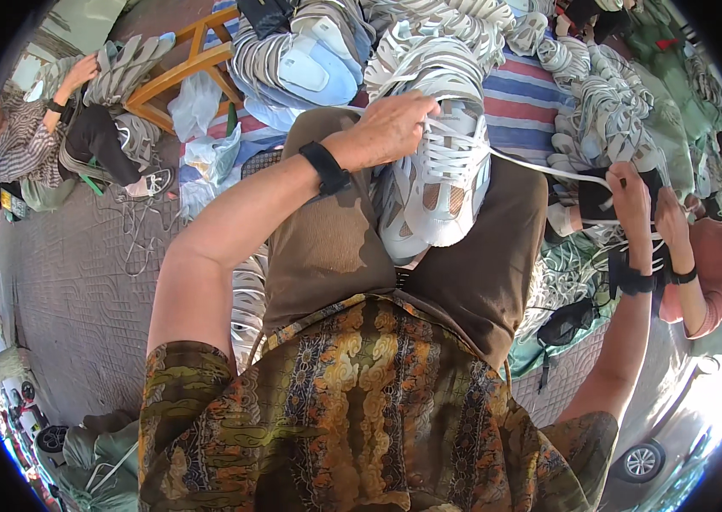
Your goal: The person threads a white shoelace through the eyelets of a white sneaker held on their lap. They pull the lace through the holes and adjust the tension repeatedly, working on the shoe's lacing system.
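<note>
A white and grey sneaker (pixel 445 183) with tan mesh at the toe rests between my thighs, toe toward me. White lace criss-crosses its eyelets. At the shoe's upper left side, my left hand (pixel 388 130) is closed, pinching lace near the top eyelets; its fingertips are partly hidden. From the opposite side a white shoelace (pixel 540 169) stretches out to the right. My right hand (pixel 630 203) grips its far part, well away from the shoe, with the fingers closed. Beneath this sneaker a second, similar shoe (pixel 393 224) is partly covered.
Stacked sneakers (pixel 310 64) lie ahead on a striped sheet (pixel 519 102). Close beside my right hand is another person's hand (pixel 672 224). A person with shoes sits at left near a wooden stool (pixel 177 81). Plastic bags (pixel 207 162) lie by my left knee; more shoes are at right.
</note>
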`<state>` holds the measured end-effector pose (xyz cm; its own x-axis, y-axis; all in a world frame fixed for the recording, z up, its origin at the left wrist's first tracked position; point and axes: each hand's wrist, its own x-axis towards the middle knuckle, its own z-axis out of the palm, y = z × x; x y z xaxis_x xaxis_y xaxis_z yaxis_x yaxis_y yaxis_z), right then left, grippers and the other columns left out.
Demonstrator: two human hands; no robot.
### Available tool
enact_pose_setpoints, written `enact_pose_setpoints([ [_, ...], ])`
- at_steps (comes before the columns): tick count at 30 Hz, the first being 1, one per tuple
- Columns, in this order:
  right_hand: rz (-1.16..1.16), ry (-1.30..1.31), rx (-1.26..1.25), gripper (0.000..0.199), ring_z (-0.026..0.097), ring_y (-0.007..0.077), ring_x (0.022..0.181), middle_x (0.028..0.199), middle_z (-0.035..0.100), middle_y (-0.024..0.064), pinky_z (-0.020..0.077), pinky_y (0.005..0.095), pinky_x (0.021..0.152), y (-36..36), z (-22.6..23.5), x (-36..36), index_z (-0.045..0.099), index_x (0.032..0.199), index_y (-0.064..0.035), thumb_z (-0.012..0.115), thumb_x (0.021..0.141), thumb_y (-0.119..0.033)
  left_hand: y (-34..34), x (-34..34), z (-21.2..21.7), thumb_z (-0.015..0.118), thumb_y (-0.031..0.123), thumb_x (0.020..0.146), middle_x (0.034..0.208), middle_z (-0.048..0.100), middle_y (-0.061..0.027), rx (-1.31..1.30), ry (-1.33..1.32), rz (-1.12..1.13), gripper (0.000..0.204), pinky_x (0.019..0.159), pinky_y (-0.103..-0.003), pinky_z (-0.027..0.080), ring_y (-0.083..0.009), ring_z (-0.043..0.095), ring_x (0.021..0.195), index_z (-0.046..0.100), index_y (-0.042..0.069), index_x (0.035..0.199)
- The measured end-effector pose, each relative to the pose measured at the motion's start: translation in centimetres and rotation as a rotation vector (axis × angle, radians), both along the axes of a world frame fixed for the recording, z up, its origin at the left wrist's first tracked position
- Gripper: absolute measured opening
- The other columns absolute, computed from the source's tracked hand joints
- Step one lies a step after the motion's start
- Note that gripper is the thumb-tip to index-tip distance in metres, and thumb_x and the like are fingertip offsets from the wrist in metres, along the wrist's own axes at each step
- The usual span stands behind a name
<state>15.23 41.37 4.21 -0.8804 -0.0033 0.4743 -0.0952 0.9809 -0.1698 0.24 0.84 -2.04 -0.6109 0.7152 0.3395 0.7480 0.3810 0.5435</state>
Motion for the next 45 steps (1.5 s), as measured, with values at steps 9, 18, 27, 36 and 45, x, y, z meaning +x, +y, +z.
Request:
enact_pose_setpoints([
  [9,0.298,-0.086,-0.019,0.02,0.06,0.0335,0.072,0.095,0.059,0.0129,0.0485,0.037,0.064,-15.1,-1.0,-2.4,0.057,0.099,-0.0042,0.062,0.08,-0.005,0.9,-0.4,0.5,0.054,0.007,0.078,0.092,0.056,-0.0143,-0.149,0.173,-0.015,0.016,0.072,-0.044,0.042,-0.0341,0.054,0.086,0.06,0.003,0.092],
  [18,0.361,-0.224,0.074,0.015,0.058,0.0398,0.076,0.096,0.053,0.0139,0.0459,0.0479,0.064,-20.3,-3.5,-7.8,0.053,0.093,-0.0039,0.06,0.08,-0.006,1.1,-1.7,0.8,0.051,0.008,0.078,0.083,0.056,-0.0146,-0.088,0.054,-0.054,0.007,0.07,-0.043,0.042,-0.0316,0.054,0.082,0.056,0.004,0.082],
  [27,0.383,-0.165,0.042,0.015,0.059,0.0398,0.072,0.085,0.056,0.0168,0.0465,0.0471,0.06,-20.4,-3.0,-7.6,0.05,0.096,-0.0045,0.053,0.081,-0.004,-0.5,-5.7,-1.7,0.057,0.013,0.074,0.075,0.065,-0.013,-0.105,0.033,-0.054,0.012,0.065,-0.039,0.048,-0.0296,0.063,0.074,0.065,0.006,0.078],
  [36,0.335,-0.122,0.308,0.015,0.061,0.0304,0.071,0.08,0.055,0.0119,0.0492,0.0389,0.058,-17.7,-3.4,-6.5,0.053,0.093,-0.0039,0.054,0.078,-0.002,-5.4,-5.6,3.6,0.058,0.012,0.082,0.061,0.055,-0.0008,-0.159,-0.412,0.051,0.009,0.048,-0.025,0.04,-0.0092,0.05,0.052,0.062,0.005,0.081],
  [45,0.197,-0.129,0.429,0.009,0.061,0.0294,0.072,0.077,0.056,0.011,0.0493,0.0396,0.059,-14.1,-4.8,-5.6,0.051,0.082,-0.0052,0.054,0.075,-0.002,-9.1,-5.1,3.7,0.057,0.007,0.078,0.06,0.056,-0.0061,-0.219,-0.286,0.118,0.008,0.05,-0.028,0.041,-0.0122,0.051,0.052,0.061,0.0,0.077],
])
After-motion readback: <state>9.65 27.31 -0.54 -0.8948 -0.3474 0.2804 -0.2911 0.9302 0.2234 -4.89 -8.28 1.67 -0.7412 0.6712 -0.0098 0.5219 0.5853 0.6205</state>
